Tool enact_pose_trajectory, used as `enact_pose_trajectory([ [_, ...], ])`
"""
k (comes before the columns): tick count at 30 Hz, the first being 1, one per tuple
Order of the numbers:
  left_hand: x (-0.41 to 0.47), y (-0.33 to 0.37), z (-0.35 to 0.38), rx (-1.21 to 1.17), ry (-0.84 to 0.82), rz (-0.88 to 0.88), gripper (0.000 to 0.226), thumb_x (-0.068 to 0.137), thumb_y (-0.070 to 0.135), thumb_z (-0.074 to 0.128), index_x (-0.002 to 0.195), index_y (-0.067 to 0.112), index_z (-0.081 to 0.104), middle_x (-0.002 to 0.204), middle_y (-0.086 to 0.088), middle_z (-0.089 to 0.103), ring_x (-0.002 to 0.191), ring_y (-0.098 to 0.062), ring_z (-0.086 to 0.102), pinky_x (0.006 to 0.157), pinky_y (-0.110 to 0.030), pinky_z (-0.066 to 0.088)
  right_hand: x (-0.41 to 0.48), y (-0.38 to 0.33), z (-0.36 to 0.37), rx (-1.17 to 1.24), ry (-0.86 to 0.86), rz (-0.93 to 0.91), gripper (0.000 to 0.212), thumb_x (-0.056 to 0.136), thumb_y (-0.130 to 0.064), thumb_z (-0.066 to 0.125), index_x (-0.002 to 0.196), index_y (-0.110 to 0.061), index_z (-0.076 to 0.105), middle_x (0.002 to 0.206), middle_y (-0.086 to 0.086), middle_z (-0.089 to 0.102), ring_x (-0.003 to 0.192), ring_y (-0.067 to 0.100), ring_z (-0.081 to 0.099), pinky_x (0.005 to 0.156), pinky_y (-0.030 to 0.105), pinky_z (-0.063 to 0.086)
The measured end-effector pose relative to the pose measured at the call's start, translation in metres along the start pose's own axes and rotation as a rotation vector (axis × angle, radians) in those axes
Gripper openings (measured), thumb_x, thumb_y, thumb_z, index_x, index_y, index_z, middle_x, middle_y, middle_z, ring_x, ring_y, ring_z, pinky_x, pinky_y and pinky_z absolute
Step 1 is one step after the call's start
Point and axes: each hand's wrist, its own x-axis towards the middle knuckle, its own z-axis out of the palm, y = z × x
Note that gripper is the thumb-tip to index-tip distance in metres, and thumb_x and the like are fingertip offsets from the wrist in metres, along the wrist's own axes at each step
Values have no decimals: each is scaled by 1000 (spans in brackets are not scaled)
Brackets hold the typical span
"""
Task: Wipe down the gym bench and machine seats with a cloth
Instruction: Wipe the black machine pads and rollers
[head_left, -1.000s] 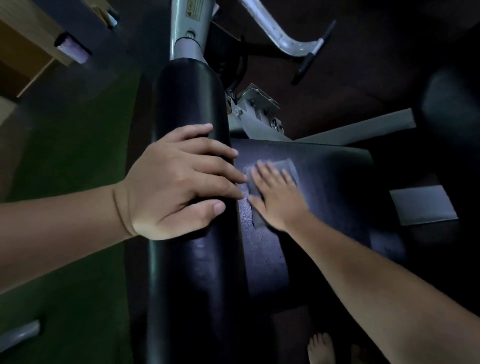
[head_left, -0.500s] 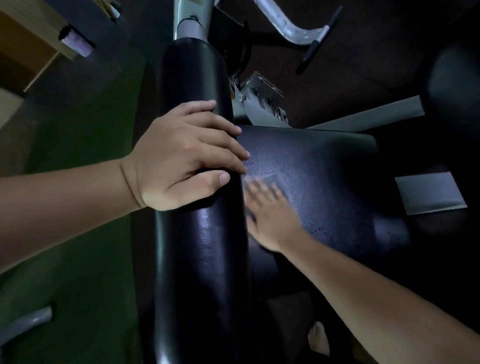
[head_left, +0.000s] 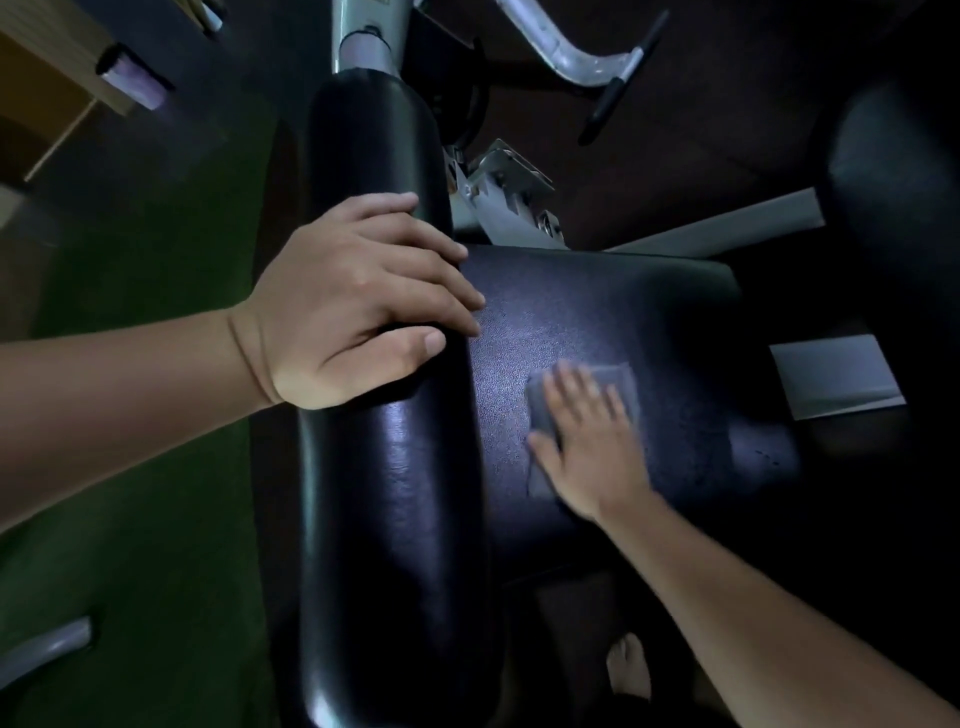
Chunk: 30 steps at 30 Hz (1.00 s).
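A black padded machine seat (head_left: 597, 312) lies in the middle of the view. A small grey cloth (head_left: 621, 382) is spread flat on it. My right hand (head_left: 587, 441) presses on the cloth with straight, spread fingers and covers most of it. To the left stands a long glossy black back pad (head_left: 395, 519). My left hand (head_left: 353, 301) rests across its upper part, fingers laid over the far side and thumb on top.
A silver machine frame with a black-tipped handle (head_left: 571, 57) rises behind the seat. Another dark pad (head_left: 893, 182) sits at the right, a grey plate (head_left: 831, 382) below it. Green flooring (head_left: 156, 415) is left; my bare foot (head_left: 628, 670) is under the seat.
My right hand has slid the cloth from the seat's upper left, first towards me beside the back pad, then right towards the seat's middle. My left hand has stayed on the back pad.
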Motion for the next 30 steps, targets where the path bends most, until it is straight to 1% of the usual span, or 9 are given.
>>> enact_pose_trajectory([
  [2, 0, 0, 0, -2, 1, 0, 42, 97, 37, 42, 110, 24, 80, 123, 10, 74, 130, -22, 61, 115, -64, 31, 16, 0, -6, 11, 17, 183, 76, 104, -63, 11, 165, -20, -1, 172, 2, -7, 159, 23, -7, 129, 51, 8],
  [4, -1, -1, 0, -3, 0, 4, 42, 97, 37, 42, 110, 24, 80, 123, 10, 73, 130, -22, 61, 115, -64, 30, 4, -21, -2, 23, 16, 184, 76, 105, -61, 11, 165, -18, -6, 172, 5, -12, 159, 25, -13, 129, 51, 4],
  [8, -1, -1, 0, 3, -5, 3, 43, 98, 38, 41, 111, 24, 80, 124, 10, 73, 131, -22, 61, 116, -64, 30, -70, -23, 17, -58, -64, -217, 77, 105, -61, 24, 166, -18, 4, 174, 1, -5, 160, 20, -6, 125, 51, 10],
  [10, 0, 0, 0, 7, -4, 6, 42, 98, 37, 42, 111, 25, 80, 124, 10, 73, 130, -22, 61, 115, -64, 30, -73, 15, 13, -77, -78, -278, 77, 104, -62, 29, 166, -20, 12, 174, 0, 4, 160, 20, 3, 123, 51, 19],
  [17, 0, -1, 0, 5, -1, 13, 42, 98, 37, 42, 111, 24, 80, 124, 9, 73, 130, -22, 61, 115, -64, 31, 22, 78, -20, 1, 50, 367, 81, 100, -63, 13, 165, -14, 15, 173, 9, 11, 159, 28, 10, 125, 54, 19],
  [19, -1, -2, 0, 3, -8, 18, 43, 98, 37, 41, 111, 24, 80, 124, 9, 73, 130, -22, 61, 115, -64, 31, 6, 55, -13, -15, 73, 331, 80, 101, -62, 16, 165, -14, 13, 173, 9, 9, 159, 27, 8, 126, 52, 17],
  [24, 0, -2, 1, -1, 1, 18, 42, 98, 36, 42, 110, 23, 80, 124, 8, 73, 130, -23, 61, 115, -64, 31, -82, 58, 7, -61, -35, -111, 76, 104, -63, 23, 165, -19, 20, 173, 1, 12, 160, 21, 11, 124, 52, 20],
  [26, -1, -2, 0, 1, 0, 17, 42, 97, 35, 42, 111, 23, 80, 124, 9, 73, 131, -22, 61, 115, -64, 31, -66, 92, 1, -37, -28, -81, 76, 102, -65, 23, 164, -19, 24, 172, 1, 15, 159, 23, 17, 125, 51, 20],
  [30, 0, -2, 0, -2, -12, 22, 42, 98, 35, 42, 112, 24, 80, 124, 9, 73, 131, -22, 61, 115, -64, 31, 2, 136, -18, -14, 50, 272, 81, 98, -63, 20, 164, -16, 21, 172, 8, 17, 158, 28, 15, 125, 52, 20],
])
